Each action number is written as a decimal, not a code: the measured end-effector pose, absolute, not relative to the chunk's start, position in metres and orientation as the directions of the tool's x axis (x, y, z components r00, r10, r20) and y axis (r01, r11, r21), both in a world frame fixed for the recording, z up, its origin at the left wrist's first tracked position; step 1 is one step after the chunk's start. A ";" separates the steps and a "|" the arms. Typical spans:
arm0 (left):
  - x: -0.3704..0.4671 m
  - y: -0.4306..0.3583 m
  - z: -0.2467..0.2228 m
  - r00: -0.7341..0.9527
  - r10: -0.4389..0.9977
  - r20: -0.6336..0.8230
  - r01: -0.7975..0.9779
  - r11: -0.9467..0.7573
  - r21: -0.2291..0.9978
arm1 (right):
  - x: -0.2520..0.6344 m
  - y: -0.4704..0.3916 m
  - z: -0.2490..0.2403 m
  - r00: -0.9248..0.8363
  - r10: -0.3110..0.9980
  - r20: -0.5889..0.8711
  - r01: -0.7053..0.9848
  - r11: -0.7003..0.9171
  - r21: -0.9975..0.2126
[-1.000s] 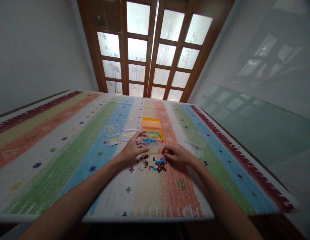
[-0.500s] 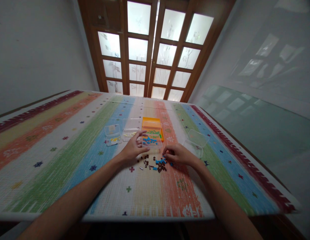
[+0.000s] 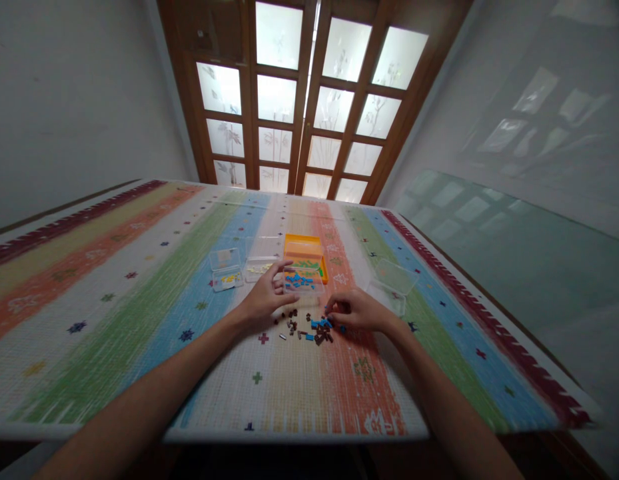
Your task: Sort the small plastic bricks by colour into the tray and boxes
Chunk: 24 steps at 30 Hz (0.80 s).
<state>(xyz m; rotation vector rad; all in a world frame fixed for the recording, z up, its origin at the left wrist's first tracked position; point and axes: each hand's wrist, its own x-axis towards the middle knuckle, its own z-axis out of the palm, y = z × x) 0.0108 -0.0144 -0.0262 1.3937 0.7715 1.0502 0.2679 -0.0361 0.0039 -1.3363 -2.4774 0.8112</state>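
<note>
in the head view, the landmark is the clear box [image 3: 309,291] with blue pieces [image 3: 299,281] inside, which stands on the striped tablecloth [image 3: 139,320]. the left hand [image 3: 264,297] is at the left side of this box; its thumb and forefinger are spread wide apart, curved about the left edge. whether its fingers touch the box wall, i cannot tell. the right hand [image 3: 356,309] is to the right of the box and nearer to the person, with thumb and forefinger bent closely toward each other, just beside the loose small bricks [image 3: 322,337]. if a brick is pinched there, i cannot tell, because the fingertips are too small to see well. these bricks, brown and blue, lie scattered in front of the box, on the person's side. just behind the box is the orange case [image 3: 325,272] with green pieces [image 3: 307,265]. to the left of the box stand a container [image 3: 250,277] with pale pieces [image 3: 262,269] and, farther left, a smaller container [image 3: 228,289] with yellow pieces [image 3: 231,279]. to the right of the box, past the right hand, is a transparent container [image 3: 395,277]. far behind the box is a wooden door [image 3: 249,133] with glass panes.
</note>
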 end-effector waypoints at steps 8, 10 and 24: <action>0.010 -0.013 -0.028 0.382 0.908 0.173 -0.148 -0.125 0.981 | 0.265 -0.040 0.006 -0.545 0.828 -0.130 0.765 0.427 -0.482; 0.010 -0.013 -0.028 0.382 0.906 0.180 -0.155 -0.129 0.979 | 0.262 -0.041 0.006 -0.521 0.843 -0.133 0.786 0.414 -0.459; 0.011 -0.013 -0.024 0.381 0.906 0.184 -0.160 -0.131 0.978 | 0.260 -0.043 0.004 -0.524 0.844 -0.116 0.778 0.419 -0.468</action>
